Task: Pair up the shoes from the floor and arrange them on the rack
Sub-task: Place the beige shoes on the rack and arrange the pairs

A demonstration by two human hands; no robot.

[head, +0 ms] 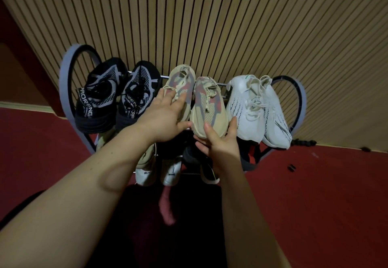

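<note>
1. While both hands work the top tier of the rack, the step in hand looks like seating the beige pair, between the black pair and the white pair.
2. Left hand: fingers straight, lying flat on the left beige shoe, pressing rather than gripping.
3. Right hand: thumb and fingers curled round the toe end of the right beige shoe, which overhangs the front rail.
4. Next move, by judgement: push that shoe back and square its toe with its mate's. The tier is crowded and the neighbours are touching, so a light, straight push is needed.
5. Materials: beige uppers are soft knit mesh with red and grey patches and loose laces. The black pair is mesh with lettered straps. The white pair is smooth knit. The rack has thin metal rails and looped grey end frames.
6. More shoes fill the tier below.
</note>
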